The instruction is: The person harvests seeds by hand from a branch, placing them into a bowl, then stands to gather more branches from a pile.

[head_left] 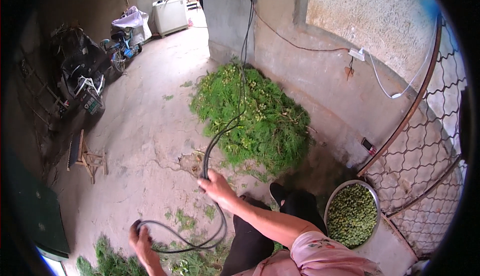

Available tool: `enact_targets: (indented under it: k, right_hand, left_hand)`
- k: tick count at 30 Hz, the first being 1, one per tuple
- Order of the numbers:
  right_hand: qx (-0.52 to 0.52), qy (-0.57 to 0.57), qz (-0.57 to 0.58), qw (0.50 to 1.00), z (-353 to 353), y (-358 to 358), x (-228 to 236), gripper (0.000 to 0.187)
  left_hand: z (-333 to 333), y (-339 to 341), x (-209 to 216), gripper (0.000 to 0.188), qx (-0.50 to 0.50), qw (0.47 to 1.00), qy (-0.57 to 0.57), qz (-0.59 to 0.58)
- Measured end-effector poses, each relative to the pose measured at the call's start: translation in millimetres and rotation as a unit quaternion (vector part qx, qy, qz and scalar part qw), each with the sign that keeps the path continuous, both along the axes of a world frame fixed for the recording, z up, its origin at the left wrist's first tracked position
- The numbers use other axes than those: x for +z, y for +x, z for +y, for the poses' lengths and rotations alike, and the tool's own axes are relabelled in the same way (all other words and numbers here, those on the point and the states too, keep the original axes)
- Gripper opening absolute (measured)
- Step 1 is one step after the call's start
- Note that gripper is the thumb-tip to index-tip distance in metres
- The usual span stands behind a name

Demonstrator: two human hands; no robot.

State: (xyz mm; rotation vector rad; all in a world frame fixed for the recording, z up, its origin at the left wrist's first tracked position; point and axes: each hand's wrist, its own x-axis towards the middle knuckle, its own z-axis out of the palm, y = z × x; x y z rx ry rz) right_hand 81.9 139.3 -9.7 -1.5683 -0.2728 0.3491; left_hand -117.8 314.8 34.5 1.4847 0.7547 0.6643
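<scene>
A black cable (242,91) hangs down from high on the wall, passes in front of the green pile and runs into my right hand (218,190). The fingers of that hand are closed around several strands of it. Below, the cable bends into a loose loop that crosses to my left hand (142,243), lower and to the left. My left hand is closed on the cable too, at the loop's far end. Behind the cable lies a large heap of cut green branches (255,116) with small pale clusters on it.
A metal basin (377,211) of small green fruits or seeds stands right of my legs. Wire mesh (425,166) leans beyond it, near a phone (368,146). A wooden folding stool (86,156) stands left; bikes (120,51) and a white appliance (170,16) are farther back. More greenery (110,258) lies near.
</scene>
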Motion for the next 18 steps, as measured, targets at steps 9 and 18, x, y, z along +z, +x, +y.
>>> enact_targets:
  k: [9,18]
  right_hand:
    - [0.158,-0.179,-0.245,0.939,-23,-64,32,0.031]
    - [0.175,-0.044,-0.257,0.949,-83,-61,10,0.016]
  left_hand:
    - [-67,115,37,0.026,-0.351,0.929,0.018,0.119]
    - [-42,88,37,0.021,-0.464,0.827,0.195,0.249]
